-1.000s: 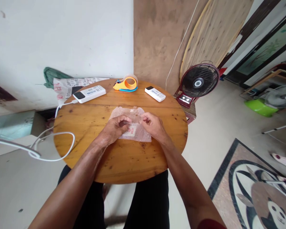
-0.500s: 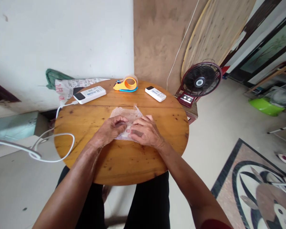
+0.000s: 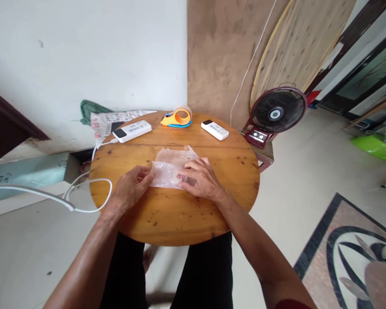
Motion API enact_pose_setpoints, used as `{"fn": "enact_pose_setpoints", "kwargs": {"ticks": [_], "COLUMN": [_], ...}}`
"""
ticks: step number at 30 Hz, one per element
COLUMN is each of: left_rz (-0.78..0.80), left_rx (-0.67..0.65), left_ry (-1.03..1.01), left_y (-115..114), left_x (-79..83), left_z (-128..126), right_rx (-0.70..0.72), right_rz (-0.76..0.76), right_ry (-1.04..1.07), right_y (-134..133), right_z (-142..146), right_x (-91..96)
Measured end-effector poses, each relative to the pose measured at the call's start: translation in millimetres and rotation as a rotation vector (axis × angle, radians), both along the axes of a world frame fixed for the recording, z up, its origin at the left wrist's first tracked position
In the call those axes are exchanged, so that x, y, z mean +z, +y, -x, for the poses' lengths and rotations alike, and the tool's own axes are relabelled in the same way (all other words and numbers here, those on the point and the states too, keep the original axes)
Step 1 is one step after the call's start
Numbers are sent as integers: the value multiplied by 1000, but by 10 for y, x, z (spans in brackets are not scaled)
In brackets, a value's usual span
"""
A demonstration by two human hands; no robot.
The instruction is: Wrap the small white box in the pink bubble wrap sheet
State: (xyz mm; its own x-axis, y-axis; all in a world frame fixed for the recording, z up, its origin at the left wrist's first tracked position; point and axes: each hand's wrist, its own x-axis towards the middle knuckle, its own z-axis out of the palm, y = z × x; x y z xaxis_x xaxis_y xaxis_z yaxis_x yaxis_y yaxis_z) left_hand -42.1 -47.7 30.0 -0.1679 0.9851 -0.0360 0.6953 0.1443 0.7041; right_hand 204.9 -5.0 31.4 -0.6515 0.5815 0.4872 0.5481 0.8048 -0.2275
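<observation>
A piece of clear bubble wrap [image 3: 165,171] lies on the round wooden table [image 3: 180,219], its near part folded over toward the far side. My left hand [image 3: 133,184] pinches the left edge of the fold between thumb and fingers. Across the right part of the wrap rests my right hand [image 3: 201,178], fingers curled and gripping it down. A small patch of red and white shows by the right thumb and fingers; what it belongs to I cannot make out.
Toward the back of the table are a white power bank [image 3: 133,130] with a white cable [image 3: 93,180], an orange tape dispenser [image 3: 178,117] and a second white power bank [image 3: 215,129]. A dark red fan [image 3: 276,112] stands at the right.
My left hand has moved left from the middle of the bubble wrap to its left edge, uncovering the folded part. My right hand stays on the wrap. The view has shifted slightly.
</observation>
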Motion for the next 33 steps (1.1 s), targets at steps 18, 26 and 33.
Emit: {"fn": "enact_pose_setpoints", "kwargs": {"ticks": [18,26,33], "left_rz": [94,145,116], "left_rx": [97,136,27], "left_ry": [-491,-868,-821], "left_y": [23,-3,16], "left_x": [5,63,107], "left_z": [-168,-236,-399], "right_rx": [-8,-16,-17], "right_rz": [5,-69,-44], "right_ry": [-98,-244,-227], "right_y": [-62,-143,-156], "right_z": [5,74,82], "right_x": [63,123,171]}}
